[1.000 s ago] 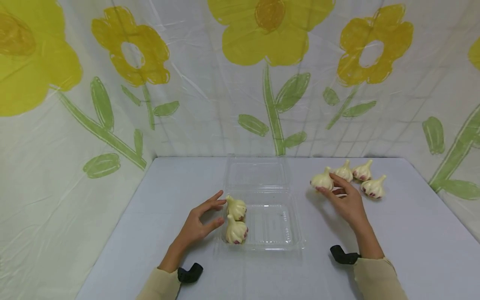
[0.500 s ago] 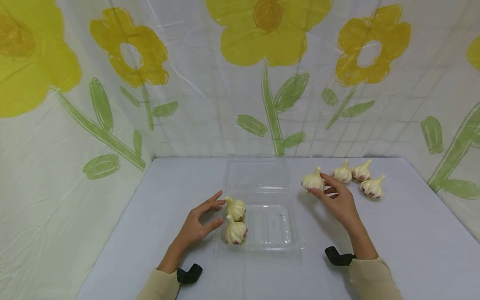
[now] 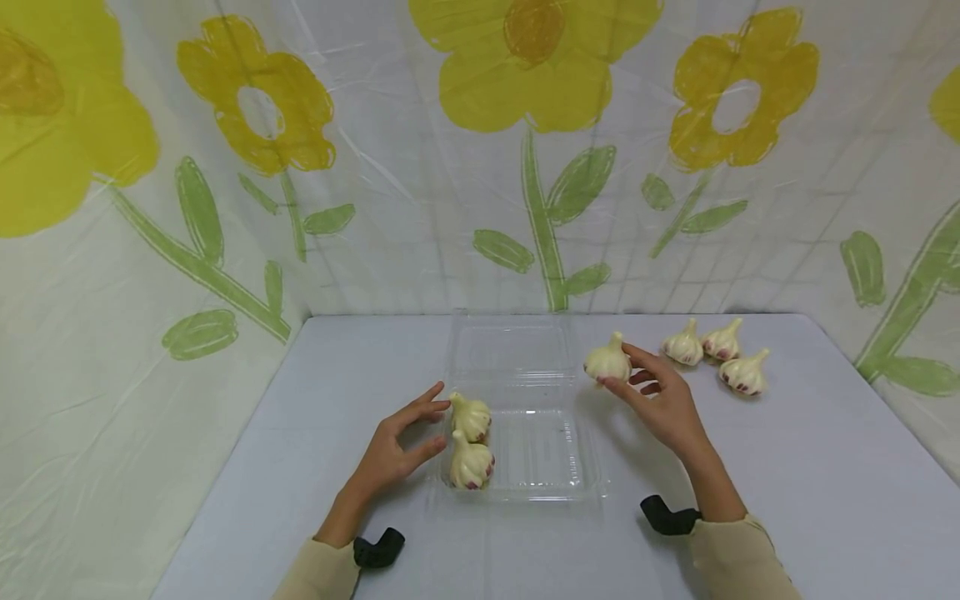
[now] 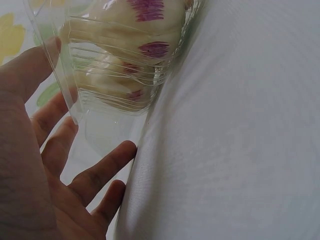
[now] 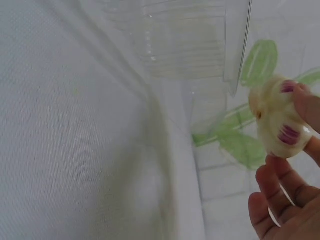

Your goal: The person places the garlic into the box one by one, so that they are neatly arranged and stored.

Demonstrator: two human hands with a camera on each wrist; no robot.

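Note:
A garlic bulb (image 3: pixel 607 363), cream with purple patches, is pinched between the thumb and fingers of my right hand (image 3: pixel 662 406). It hangs above the table by the right side of a clear plastic clamshell box (image 3: pixel 542 493). In the right wrist view the held garlic bulb (image 5: pixel 281 117) shows its root end. Two garlic bulbs (image 3: pixel 471 463) lie one behind the other along the box's left side. My left hand (image 3: pixel 396 442) is at that side with fingers spread, fingertips right at the rim; the left wrist view shows the fingers (image 4: pixel 60 145) relaxed against the box wall.
The box's lid (image 3: pixel 513 350) lies folded back toward the rear of the table. Several more bulbs sit at the back right, among them a garlic bulb (image 3: pixel 743 372) nearest the front. Behind the table (image 3: pixel 330 367) hangs a flower-printed curtain (image 3: pixel 420 250).
My right hand has carried the garlic bulb leftward, away from the other bulbs and closer to the box. The left hand has stayed in place.

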